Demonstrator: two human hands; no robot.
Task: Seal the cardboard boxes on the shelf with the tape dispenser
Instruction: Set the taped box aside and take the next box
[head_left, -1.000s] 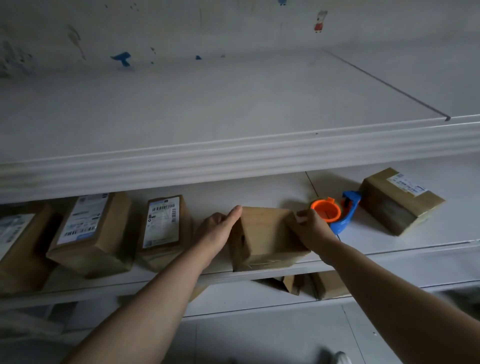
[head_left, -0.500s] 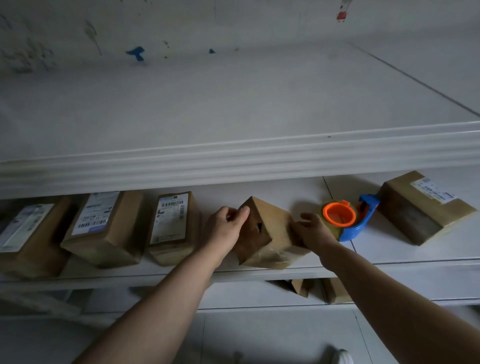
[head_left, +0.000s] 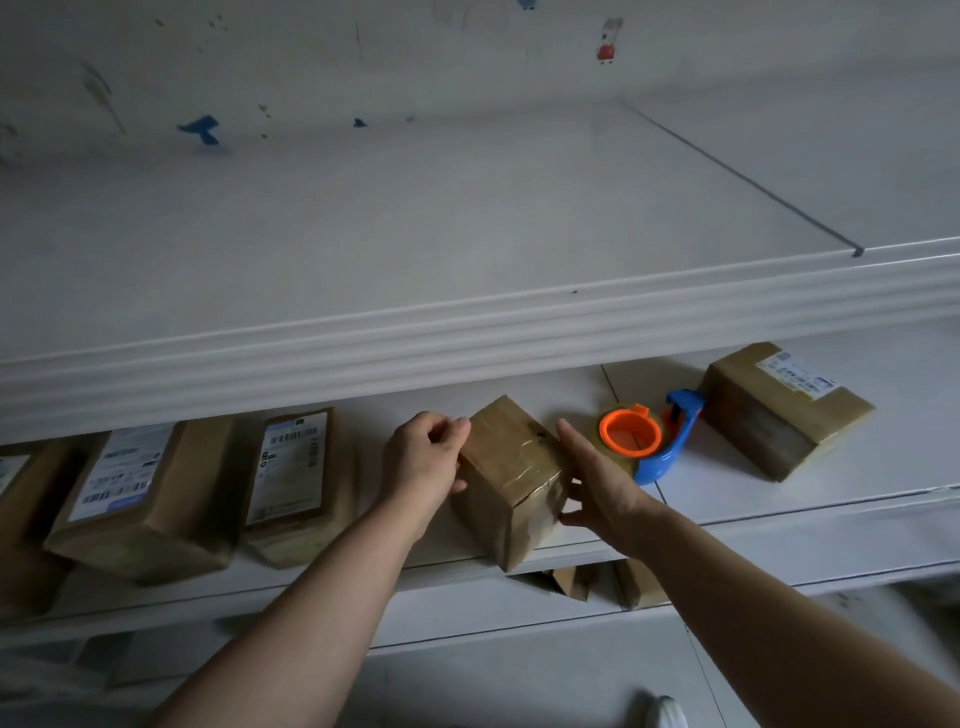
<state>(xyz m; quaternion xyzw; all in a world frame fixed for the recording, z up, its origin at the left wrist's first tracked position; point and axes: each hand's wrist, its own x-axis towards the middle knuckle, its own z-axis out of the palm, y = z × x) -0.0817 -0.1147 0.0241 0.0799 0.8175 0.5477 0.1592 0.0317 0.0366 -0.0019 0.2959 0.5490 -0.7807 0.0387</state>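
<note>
A small brown cardboard box (head_left: 511, 473) with tape across its top stands at the front edge of the white middle shelf (head_left: 779, 499). My left hand (head_left: 426, 454) grips its left side with curled fingers. On its right side my right hand (head_left: 597, 483) presses flat, fingers spread, thumb under the lower edge. The blue tape dispenser (head_left: 660, 441) with an orange core lies on the shelf just right of my right hand, untouched. Another taped box (head_left: 779, 410) with a white label lies further right.
Left of the held box stand two labelled boxes (head_left: 291, 478) (head_left: 145, 499), and a further one (head_left: 21, 499) sits at the left edge. The upper shelf (head_left: 467, 332) overhangs close above. More boxes (head_left: 634, 582) show on the lower shelf. A shoe tip (head_left: 665, 714) is on the floor.
The box has been turned from tilted on an edge to standing flat, its taped face now up. My right hand shifted from its top corner to its right side.
</note>
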